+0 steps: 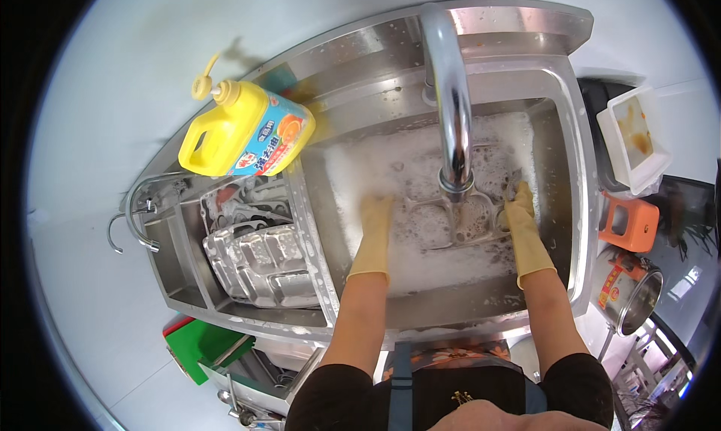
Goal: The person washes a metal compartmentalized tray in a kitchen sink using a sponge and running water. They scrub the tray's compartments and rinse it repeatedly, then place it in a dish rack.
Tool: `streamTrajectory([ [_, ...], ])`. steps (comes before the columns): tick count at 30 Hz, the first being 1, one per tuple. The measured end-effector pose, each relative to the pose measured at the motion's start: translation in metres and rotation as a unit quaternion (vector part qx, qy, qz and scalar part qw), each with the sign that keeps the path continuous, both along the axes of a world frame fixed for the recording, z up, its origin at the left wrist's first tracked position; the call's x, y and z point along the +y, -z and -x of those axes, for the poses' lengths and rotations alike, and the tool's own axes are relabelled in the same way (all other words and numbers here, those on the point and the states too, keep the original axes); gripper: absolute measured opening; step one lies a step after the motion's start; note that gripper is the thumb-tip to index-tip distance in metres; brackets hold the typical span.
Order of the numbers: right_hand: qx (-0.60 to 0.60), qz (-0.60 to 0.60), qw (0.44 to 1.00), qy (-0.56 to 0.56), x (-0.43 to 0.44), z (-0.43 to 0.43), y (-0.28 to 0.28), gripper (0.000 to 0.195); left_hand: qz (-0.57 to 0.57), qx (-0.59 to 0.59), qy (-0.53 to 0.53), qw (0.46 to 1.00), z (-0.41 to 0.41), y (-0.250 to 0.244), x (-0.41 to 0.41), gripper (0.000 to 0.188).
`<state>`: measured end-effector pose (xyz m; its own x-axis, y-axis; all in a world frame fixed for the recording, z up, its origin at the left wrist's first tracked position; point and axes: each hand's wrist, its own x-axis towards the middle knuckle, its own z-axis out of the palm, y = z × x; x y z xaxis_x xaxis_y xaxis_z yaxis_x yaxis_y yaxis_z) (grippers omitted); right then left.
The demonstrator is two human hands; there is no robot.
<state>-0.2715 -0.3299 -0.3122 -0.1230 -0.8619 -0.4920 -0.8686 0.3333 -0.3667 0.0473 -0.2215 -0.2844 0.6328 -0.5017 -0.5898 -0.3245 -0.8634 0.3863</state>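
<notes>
Both hands wear yellow rubber gloves and reach into the soapy water (366, 172) of a stainless steel sink (422, 312). A compartment tray (450, 222) lies mostly under the suds, below the spout of the chrome faucet (455, 93). My left hand (376, 208) is left of the tray, its fingers blurred and partly sunk in white foam. At the tray's right edge is my right hand (521, 203), with a small greyish thing (513, 183) by its fingertips. Whether either hand grips anything is hidden by foam and water.
In the left basin, wet metal compartment trays (270, 267) lie beside a heap of utensils (253, 203). A yellow detergent pump bottle (248, 132) stands on the ledge. Right of the sink are a white plastic container (636, 141), an orange stool (630, 222) and a metal pot (628, 296).
</notes>
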Motion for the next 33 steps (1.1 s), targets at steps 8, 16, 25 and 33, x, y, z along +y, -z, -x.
streamTrajectory([
  [8, 0.004, 0.005, 1.0, -0.003, 0.004, 0.003, 0.017, 0.046, -0.031, 0.07, -0.029, 0.997, -0.014, 0.051, 0.007, 0.038],
  [16, 0.001, 0.036, 0.998, -0.054, -0.005, 0.017, 0.038, 0.051, -0.107, 0.054, -0.063, 0.991, -0.003, 0.007, 0.008, 0.056],
  [25, 0.015, -0.007, 0.997, -0.077, -0.014, 0.024, 0.036, 0.046, 0.046, 0.199, -0.191, 0.96, 0.032, -0.01, 0.04, 0.046],
  [33, -0.02, 0.03, 0.997, -0.061, -0.015, 0.028, 0.032, 0.039, 0.115, 0.147, -0.282, 0.941, 0.063, -0.083, 0.035, 0.04],
])
